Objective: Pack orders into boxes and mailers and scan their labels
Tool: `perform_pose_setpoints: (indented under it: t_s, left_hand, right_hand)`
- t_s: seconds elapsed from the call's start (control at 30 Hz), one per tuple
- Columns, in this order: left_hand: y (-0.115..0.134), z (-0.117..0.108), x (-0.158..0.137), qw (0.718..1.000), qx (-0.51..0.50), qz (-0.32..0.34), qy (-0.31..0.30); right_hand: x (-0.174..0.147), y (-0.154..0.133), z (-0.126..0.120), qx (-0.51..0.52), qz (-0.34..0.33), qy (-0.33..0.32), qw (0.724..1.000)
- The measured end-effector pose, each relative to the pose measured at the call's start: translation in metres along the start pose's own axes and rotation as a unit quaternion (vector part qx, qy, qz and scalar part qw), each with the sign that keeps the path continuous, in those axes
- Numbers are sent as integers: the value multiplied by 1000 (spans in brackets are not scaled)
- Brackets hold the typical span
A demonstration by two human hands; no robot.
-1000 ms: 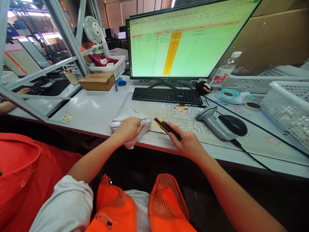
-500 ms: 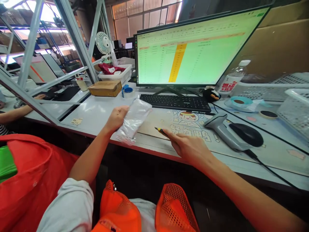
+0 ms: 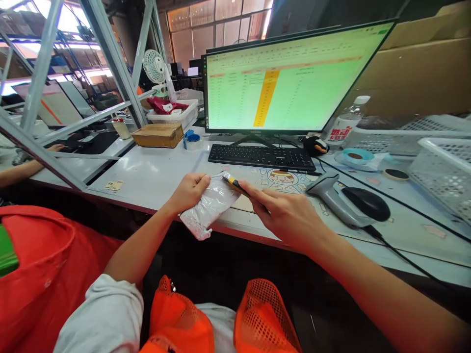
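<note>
My left hand [image 3: 192, 192] grips a white plastic bag [image 3: 211, 208] by its upper left edge, holding it tilted over the desk's front edge. The bag looks crinkled and glossy; its contents cannot be made out. In my right hand [image 3: 285, 211] is a yellow and black utility knife [image 3: 232, 182], the index finger stretched along it. The knife's tip meets the top edge of the bag, close to my left thumb. Whether the film is cut there cannot be seen.
Behind the hands are a black keyboard [image 3: 261, 156] and a monitor [image 3: 287, 88]. A barcode scanner [image 3: 336, 203] and a black mouse [image 3: 366, 203] lie to the right. A cardboard box [image 3: 158, 135] and blue tape [image 3: 192, 139] sit at left. Another person's arm [image 3: 31, 164] rests on the neighbouring desk.
The bag has come down and turned, its top now leaning right. My right hand has moved up and left, bringing the knife from beside the bag onto its top edge.
</note>
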State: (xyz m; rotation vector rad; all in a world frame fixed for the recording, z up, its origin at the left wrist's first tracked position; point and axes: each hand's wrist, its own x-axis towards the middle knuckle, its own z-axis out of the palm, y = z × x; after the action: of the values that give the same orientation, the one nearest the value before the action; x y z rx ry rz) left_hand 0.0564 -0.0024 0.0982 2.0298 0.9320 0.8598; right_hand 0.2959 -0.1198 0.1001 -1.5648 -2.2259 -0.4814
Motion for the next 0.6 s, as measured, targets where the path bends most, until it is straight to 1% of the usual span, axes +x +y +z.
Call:
perform_pose_setpoints:
  t_s: [0.07,0.13,0.17,0.2,0.23,0.3,0.33,0.37,0.4,0.47,0.53,0.6]
  left_hand:
    - [-4,-9,-3,999,-21,-18,18]
    - [-8,-21,-6,996,-26,-15,85]
    - [-9,-26,-7,993,-20,-8,120]
    - [-9,-30,-7,989,-8,1,145]
    - [-9,-32,-7,988,7,10,156]
    - [-6,-30,-6,990,36,17,137]
    - [-5,-26,-6,992,46,19,118]
    - [-3,-20,-5,993,51,19,100]
    - [-2,-14,-4,995,54,20,83]
    - [2,-3,-3,996,59,28,54]
    - [4,3,-5,997,60,38,36]
    - [3,3,-8,997,55,40,46]
  right_hand:
    - [-14,7,11,-3,-3,-24,1000]
    - [-30,18,16,-3,-3,-56,998]
    - [-36,24,16,0,-2,-60,998]
    - [-41,30,14,1,3,-47,999]
    - [-43,35,9,-1,10,-19,1000]
    - [-40,38,-5,-13,28,52,998]
    - [-36,36,-13,-17,33,79,996]
    - [-29,32,-20,-15,31,92,995]
    - [-22,26,-26,-7,24,90,996]
    - [-7,11,-32,11,8,58,998]
    - [3,0,-28,16,-2,21,1000]
    - [3,-5,-17,9,-7,-6,1000]
